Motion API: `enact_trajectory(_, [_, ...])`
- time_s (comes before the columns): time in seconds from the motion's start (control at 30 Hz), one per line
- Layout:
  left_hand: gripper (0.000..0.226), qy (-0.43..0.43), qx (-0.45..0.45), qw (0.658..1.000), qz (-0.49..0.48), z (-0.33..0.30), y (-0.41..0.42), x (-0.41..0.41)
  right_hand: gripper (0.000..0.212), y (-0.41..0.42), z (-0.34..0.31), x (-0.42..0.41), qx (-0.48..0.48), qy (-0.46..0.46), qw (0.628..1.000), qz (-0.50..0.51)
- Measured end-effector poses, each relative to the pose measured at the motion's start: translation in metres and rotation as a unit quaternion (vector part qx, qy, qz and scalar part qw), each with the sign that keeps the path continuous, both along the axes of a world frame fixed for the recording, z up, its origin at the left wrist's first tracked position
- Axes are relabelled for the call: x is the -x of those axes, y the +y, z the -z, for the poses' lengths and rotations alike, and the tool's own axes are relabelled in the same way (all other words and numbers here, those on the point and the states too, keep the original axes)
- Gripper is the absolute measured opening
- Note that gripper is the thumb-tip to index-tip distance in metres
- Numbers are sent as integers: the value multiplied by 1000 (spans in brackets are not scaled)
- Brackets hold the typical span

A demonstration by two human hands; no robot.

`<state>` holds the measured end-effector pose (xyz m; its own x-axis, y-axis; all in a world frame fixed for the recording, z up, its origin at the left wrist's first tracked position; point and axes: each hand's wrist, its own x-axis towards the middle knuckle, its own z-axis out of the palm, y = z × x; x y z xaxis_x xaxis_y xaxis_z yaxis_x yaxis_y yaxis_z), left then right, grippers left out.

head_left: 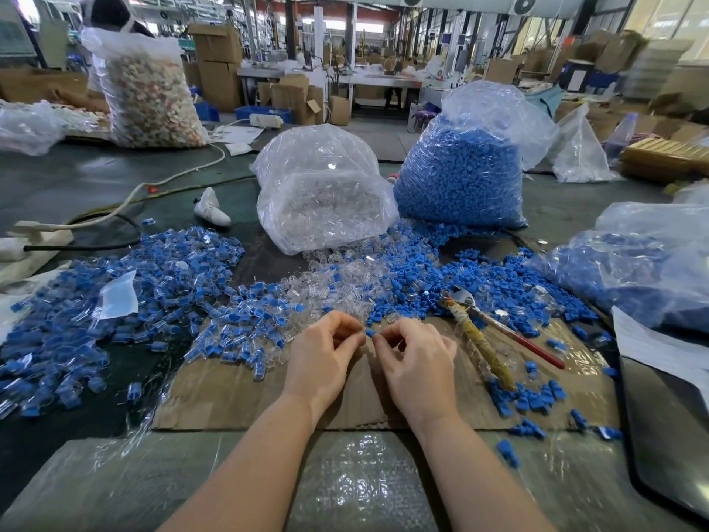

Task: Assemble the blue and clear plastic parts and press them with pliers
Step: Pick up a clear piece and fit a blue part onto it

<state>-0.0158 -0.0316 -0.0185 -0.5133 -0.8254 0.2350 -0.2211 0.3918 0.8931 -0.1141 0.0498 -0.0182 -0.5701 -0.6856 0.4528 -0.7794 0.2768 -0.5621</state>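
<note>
I see the blue part (370, 333) pinched between my left hand (326, 355) and right hand (416, 362) above the cardboard (238, 393); it should go in square (the clear piece is hidden), with the pliers (475, 324) lying close by on the right.

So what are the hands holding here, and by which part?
A small blue plastic part is pinched between the fingertips of the left hand and the right hand, one at each end. Whether a clear part is held too cannot be told.

Cardboard sheet (245, 393) on dark table (96, 174)
</note>
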Motion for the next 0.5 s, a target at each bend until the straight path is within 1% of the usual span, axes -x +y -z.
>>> enact_trajectory(0.13, [23, 1, -12, 1000, 10, 1, 0, 0, 11, 1, 0, -1, -3, 7, 1000, -7])
enact_trajectory(0.37, [24, -4, -5, 1000, 29, 1, 0, 0, 11, 0, 1, 0, -5, 17, 1000, -12])
enact_trajectory(0.5, [24, -7, -2, 1000, 27, 0, 0, 0, 10, 0, 0, 0, 8, 8, 1000, -18])
